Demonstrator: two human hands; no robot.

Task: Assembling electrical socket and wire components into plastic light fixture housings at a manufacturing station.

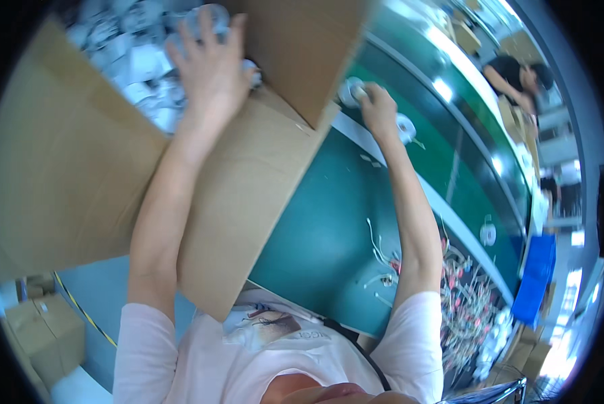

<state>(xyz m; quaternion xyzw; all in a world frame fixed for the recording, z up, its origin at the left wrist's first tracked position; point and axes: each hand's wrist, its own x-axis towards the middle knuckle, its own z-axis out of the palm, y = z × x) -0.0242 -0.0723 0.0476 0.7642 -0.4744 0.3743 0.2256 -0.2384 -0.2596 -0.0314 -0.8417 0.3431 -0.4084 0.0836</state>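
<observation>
My left hand (213, 74) reaches into an open cardboard box (248, 168) at the upper left. Its fingers are spread over the heap of white plastic parts (147, 64) inside; the thumb side is near another small white part by the box wall. Over the green conveyor belt (443, 141), my right hand (379, 111) is closed on the edge of a round white part (351, 92). Just beside that wrist, a second round white part (404, 128) with a short wire lies on the belt.
Tangled wires with red and white connectors (463, 289) pile up at the right of the green table (309, 222). Farther along the belt lies another white part (488, 233), near a blue bin (536, 279). Across the belt is another person (511, 74). Closed cartons (46, 333) stand lower left.
</observation>
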